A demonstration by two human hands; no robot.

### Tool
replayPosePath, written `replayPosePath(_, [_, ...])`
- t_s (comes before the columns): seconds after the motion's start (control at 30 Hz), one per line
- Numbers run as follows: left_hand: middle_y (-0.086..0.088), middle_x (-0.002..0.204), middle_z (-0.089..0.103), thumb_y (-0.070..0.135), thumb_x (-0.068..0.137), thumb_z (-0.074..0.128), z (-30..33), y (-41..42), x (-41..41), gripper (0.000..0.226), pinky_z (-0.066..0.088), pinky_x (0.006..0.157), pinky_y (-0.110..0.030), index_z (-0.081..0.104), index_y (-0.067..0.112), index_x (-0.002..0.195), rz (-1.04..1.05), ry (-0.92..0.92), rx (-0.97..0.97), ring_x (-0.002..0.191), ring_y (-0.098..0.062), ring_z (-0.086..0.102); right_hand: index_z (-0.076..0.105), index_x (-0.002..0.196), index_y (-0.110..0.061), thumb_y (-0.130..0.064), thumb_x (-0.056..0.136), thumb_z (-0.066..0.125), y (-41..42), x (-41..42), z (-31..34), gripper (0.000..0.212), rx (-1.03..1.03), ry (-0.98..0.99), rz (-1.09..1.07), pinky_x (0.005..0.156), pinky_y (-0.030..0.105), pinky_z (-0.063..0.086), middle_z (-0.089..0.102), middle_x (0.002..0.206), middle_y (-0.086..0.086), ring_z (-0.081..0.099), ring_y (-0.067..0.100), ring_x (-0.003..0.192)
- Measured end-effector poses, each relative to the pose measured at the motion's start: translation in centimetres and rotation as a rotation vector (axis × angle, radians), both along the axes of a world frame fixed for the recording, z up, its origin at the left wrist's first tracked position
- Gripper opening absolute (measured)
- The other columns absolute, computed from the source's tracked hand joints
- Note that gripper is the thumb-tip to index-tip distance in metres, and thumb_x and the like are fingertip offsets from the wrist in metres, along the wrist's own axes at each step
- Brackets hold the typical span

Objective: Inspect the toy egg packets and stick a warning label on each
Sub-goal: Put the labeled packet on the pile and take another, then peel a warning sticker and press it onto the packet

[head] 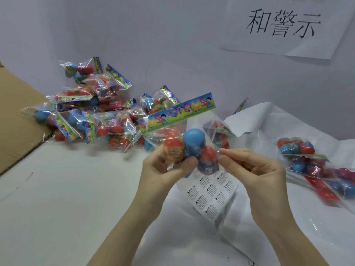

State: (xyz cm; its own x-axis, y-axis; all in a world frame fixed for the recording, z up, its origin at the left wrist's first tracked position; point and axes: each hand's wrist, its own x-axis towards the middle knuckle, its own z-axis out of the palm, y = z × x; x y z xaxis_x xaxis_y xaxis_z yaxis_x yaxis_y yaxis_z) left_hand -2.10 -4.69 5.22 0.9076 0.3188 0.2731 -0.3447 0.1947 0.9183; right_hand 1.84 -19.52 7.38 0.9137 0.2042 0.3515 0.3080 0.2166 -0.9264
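I hold one toy egg packet [189, 139] upright above the table: a clear bag with a colourful header card, holding orange and blue eggs. My left hand [163, 167] grips its lower left, thumb curled over the front. My right hand [253, 169] pinches the bag's right edge between thumb and fingers. Under the packet lies a sheet of warning labels [213, 194] with small black print. A large heap of packets [92, 110] is piled at the back left. A few more packets [307, 158] lie at the right.
A flattened cardboard box [17, 116] lies along the left edge. White backing paper and clear plastic film [269, 120] spread over the right half of the white table [57, 198]. A paper sign with large black characters [284, 24] hangs on the wall.
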Motion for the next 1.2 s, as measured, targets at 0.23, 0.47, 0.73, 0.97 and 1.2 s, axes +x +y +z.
replayPosePath(0.23, [0.008, 0.07, 0.071, 0.035, 0.046, 0.075, 0.2, 0.0, -0.1, 0.025, 0.05, 0.062, -0.016, 0.074, 0.029, 0.07, 0.057, 0.018, -0.005, 0.068, -0.005, 0.064, 0.075, 0.071, -0.019, -0.026, 0.051, 0.072, -0.2, 0.4, -0.3, 0.022, -0.047, 0.151, 0.029, 0.057, 0.015, 0.05, 0.07, 0.065, 0.001, 0.061, 0.007, 0.057])
replayPosePath(0.47, [0.007, 0.077, 0.072, 0.042, 0.056, 0.072, 0.0, 0.3, 0.0, 0.024, 0.051, 0.069, -0.019, 0.074, 0.032, 0.078, 0.102, 0.034, 0.034, 0.075, -0.006, 0.064, 0.075, 0.063, -0.019, -0.034, 0.049, 0.072, -0.5, 0.6, -0.3, 0.02, -0.042, 0.158, 0.108, 0.057, 0.016, 0.049, 0.065, 0.056, 0.0, 0.056, 0.007, 0.052])
replayPosePath(0.73, [0.009, 0.083, 0.062, 0.052, 0.049, 0.073, -0.2, -1.5, -0.4, 0.057, 0.044, 0.066, -0.013, 0.062, 0.021, 0.095, 0.093, 0.077, 0.143, 0.073, -0.004, 0.058, 0.07, 0.073, -0.005, -0.014, 0.081, 0.068, -0.2, -0.1, -1.5, 0.012, -0.426, -0.988, -0.667, 0.075, 0.011, 0.043, 0.064, 0.071, -0.001, 0.055, 0.009, 0.069])
replayPosePath(0.97, [-0.003, 0.076, 0.072, 0.028, 0.044, 0.086, 0.6, -0.8, -1.1, 0.036, 0.053, 0.057, -0.019, 0.077, 0.019, 0.077, -0.167, 0.092, -0.436, 0.067, -0.013, 0.069, 0.076, 0.078, -0.009, -0.028, 0.077, 0.073, 1.7, -1.5, -2.9, 0.02, -0.544, -1.223, -0.375, 0.063, 0.028, 0.051, 0.07, 0.077, 0.006, 0.06, 0.018, 0.07])
replayPosePath(1.2, [-0.008, 0.076, 0.069, 0.013, 0.047, 0.074, 1.2, -0.1, -1.1, 0.029, 0.051, 0.054, -0.021, 0.075, 0.014, 0.076, -0.267, 0.14, -0.235, 0.061, -0.012, 0.064, 0.061, 0.103, -0.016, -0.028, 0.088, 0.054, 1.2, -1.5, -1.4, 0.021, -0.414, -0.811, -0.416, 0.084, 0.015, 0.039, 0.057, 0.098, -0.001, 0.051, 0.013, 0.09])
